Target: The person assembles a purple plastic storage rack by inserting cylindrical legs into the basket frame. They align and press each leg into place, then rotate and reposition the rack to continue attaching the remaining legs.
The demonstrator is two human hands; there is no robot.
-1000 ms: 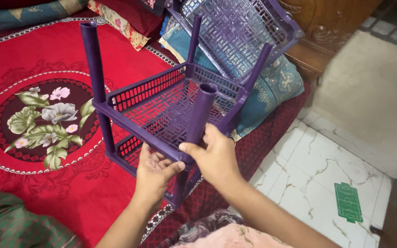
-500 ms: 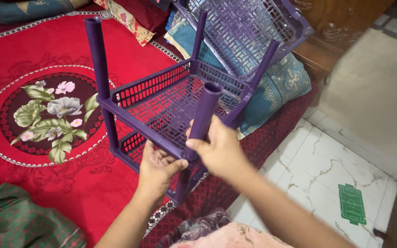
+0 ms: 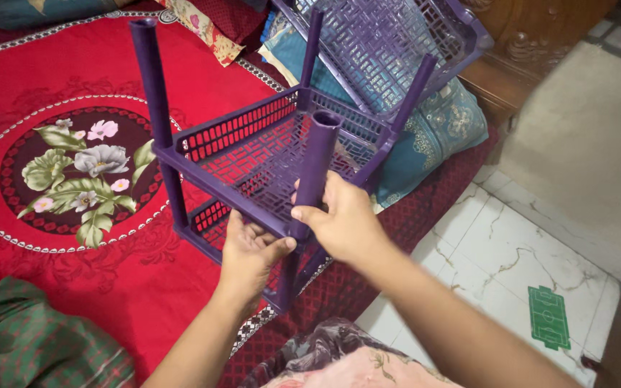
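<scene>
A purple plastic rack [image 3: 253, 154] of lattice shelves and round posts stands on a red bed cover. My right hand [image 3: 343, 219] is wrapped around the near upright purple post [image 3: 318, 162] at its lower end, where it meets the shelf corner. My left hand [image 3: 249, 251] grips the near edge of that shelf, just left of the post, thumb touching the corner. Another purple lattice shelf [image 3: 389, 43] leans tilted behind the rack.
The red bed cover [image 3: 52, 165] has a floral medallion at the left. A teal pillow [image 3: 436, 129] lies at the bed's right edge. A green checked cloth [image 3: 30, 338] is at bottom left. White marble floor [image 3: 512, 266] with a green sticker [image 3: 548, 316] lies right.
Both hands stay on the rack's near corner. My right hand has shifted slightly on the post, and the view has moved a little closer.
</scene>
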